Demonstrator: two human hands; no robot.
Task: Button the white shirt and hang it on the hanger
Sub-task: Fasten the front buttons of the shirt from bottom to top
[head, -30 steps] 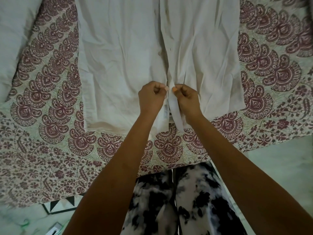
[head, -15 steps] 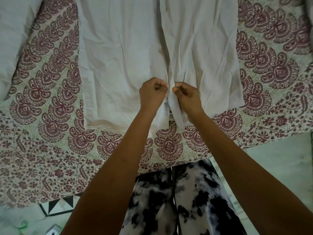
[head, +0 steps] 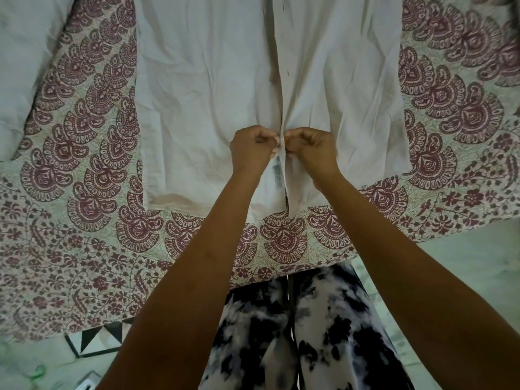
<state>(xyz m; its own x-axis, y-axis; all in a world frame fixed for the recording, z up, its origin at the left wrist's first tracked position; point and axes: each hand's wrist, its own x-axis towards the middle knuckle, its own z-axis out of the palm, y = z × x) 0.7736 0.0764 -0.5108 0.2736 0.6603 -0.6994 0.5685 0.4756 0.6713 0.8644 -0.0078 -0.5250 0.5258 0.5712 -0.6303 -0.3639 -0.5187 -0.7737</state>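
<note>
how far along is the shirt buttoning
Done: white shirt lies flat on the bedsheet. In hand: left hand and right hand pinch its front edges together near the hem. Left: an exposed button higher up looks undone; no hanger in view.

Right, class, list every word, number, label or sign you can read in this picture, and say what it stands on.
Small white sewn-in label on the white cotton shirt, just below where the left hand and right hand pinch its front edges: dark printed lines, too blurred to read.
Maroon-patterned cream bedspread: ornament only, no writing.
Nothing else carries text.
</note>
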